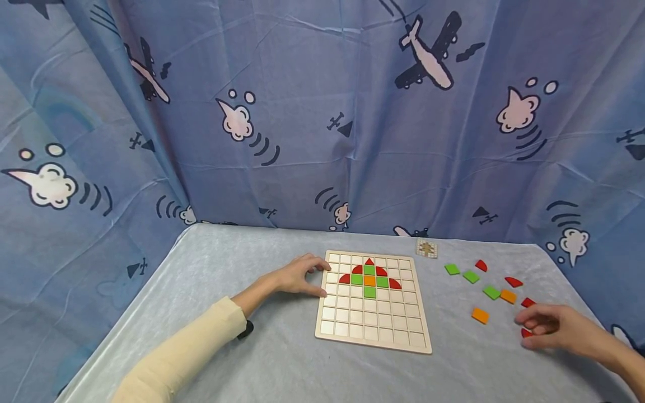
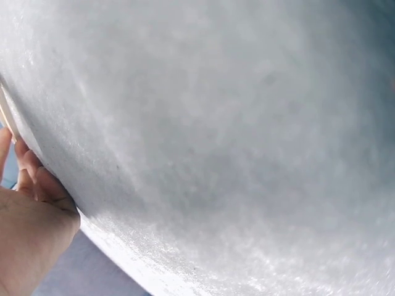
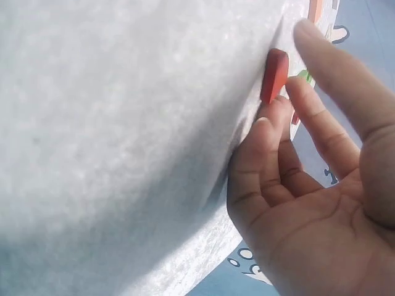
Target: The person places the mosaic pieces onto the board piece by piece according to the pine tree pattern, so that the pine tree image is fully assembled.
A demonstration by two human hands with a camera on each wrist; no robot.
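Observation:
A pale wooden grid board (image 1: 370, 340) lies on the cloth. Set in its upper cells are red, green and orange pieces, with an orange square (image 1: 369, 281) amid green squares and a red triangle (image 1: 369, 261) at the top. My left hand (image 1: 301, 275) touches the board's left edge, thumb and fingers spread apart. On the right, my right hand (image 1: 559, 330) hovers low around a red piece (image 1: 526, 332). In the right wrist view this red piece (image 3: 275, 75) stands by the fingertips, with the thumb apart from it.
Loose green squares (image 1: 471, 276), orange squares (image 1: 480, 315) and red quarter-round pieces (image 1: 514, 282) lie scattered right of the board. A small pattern card (image 1: 426, 248) lies behind the board at the right. A blue printed curtain (image 1: 282, 112) hangs behind the table.

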